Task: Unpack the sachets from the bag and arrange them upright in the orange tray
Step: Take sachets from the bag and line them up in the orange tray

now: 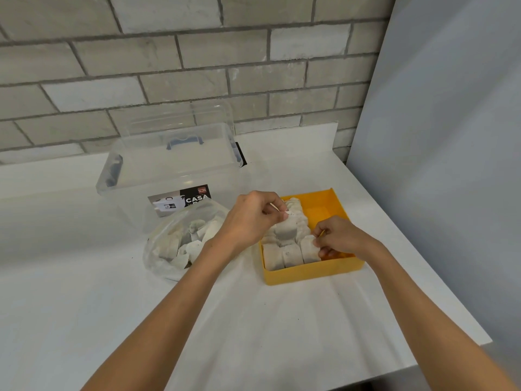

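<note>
Sachet rows in the orange tray (310,273) partly behind both hands; box label (180,200) half-covered by the bag (169,249).

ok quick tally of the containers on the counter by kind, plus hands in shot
orange tray: 1
clear box: 1
plastic bag: 1
left hand: 1
right hand: 1
total: 5
Sachets are too packed to count.
</note>
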Demonstrator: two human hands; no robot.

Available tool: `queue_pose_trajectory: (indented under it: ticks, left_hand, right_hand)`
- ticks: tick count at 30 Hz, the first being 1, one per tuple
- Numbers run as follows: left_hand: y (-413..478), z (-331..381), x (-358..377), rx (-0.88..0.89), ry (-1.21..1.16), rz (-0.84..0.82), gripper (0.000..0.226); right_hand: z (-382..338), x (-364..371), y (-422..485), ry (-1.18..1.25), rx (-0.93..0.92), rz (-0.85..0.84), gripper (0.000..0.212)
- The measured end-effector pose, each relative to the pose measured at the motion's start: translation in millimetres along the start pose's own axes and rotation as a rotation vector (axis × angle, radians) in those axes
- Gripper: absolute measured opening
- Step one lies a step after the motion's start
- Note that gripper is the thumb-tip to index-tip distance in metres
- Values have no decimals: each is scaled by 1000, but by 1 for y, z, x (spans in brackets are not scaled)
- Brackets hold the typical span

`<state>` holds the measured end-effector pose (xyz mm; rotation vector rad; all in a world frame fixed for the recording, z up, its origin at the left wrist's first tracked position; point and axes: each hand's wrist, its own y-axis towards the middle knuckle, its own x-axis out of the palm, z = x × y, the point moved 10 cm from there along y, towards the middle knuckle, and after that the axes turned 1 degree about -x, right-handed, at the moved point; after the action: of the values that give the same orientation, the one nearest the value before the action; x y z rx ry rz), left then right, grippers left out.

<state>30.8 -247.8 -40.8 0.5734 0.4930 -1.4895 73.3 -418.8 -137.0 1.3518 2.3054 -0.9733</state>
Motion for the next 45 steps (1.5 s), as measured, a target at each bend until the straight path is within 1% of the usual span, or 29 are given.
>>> queue_pose_trajectory:
  ticks: [4, 6, 8, 10, 12, 14, 17, 19, 22, 26, 30, 33, 37, 39, 43, 45]
  left_hand:
    - [3, -2, 21, -10, 24, -69, 5]
    - [5, 0, 30, -2, 37, -95, 8]
    - [7, 4, 41, 6, 31, -131, 9]
    - [9, 7, 54, 2, 28, -183, 3]
    - [11, 8, 68, -8, 30, -234, 5]
    - [12, 7, 80, -20, 7, -285, 2]
    - [15, -2, 93, -70, -22, -336, 9]
    - [14, -8, 98, -110, -29, -348, 5]
    - [15, -17, 102, -152, -3, -308, 6]
    - [18, -21, 100, -103, 225, -180, 12]
    - [16, -27, 98, -128, 269, -110, 10]
    - [16, -31, 95, -140, 259, -91, 6]
    - [15, -35, 88, -149, 191, -72, 15]
    - [14, -34, 79, -140, 159, -55, 16]
    - [12, -31, 48, -106, 133, -18, 11]
    - [9, -29, 26, -81, 115, 26, 8]
  right_hand:
    - [1, 2, -3, 3, -4, -19, 14]
    - [0, -2, -4, 3, -22, -8, 15]
    - [-2, -8, -6, -1, -46, 21, 15]
    - [-3, -16, -8, -13, -65, 58, 15]
    - [-3, -23, -10, -17, -79, 95, 15]
    - [-5, -30, -12, -23, -92, 124, 15]
    - [-5, -35, -16, -17, -97, 137, 14]
    - [-4, -35, -17, -8, -93, 130, 14]
    - [-4, -30, -17, -5, -88, 116, 15]
    - [-6, -23, -17, -12, -94, 99, 17]
    - [-8, -17, -17, -46, -90, 85, 19]
    - [-9, -11, -15, -118, -80, 78, 25]
    - [-10, -4, -11, -125, -85, 56, 29]
    - [-11, -7, -12, -126, -90, 69, 29]
    - [-16, -18, -15, -160, -106, 105, 25]
    - [-23, -24, -15, -165, -134, 123, 22]
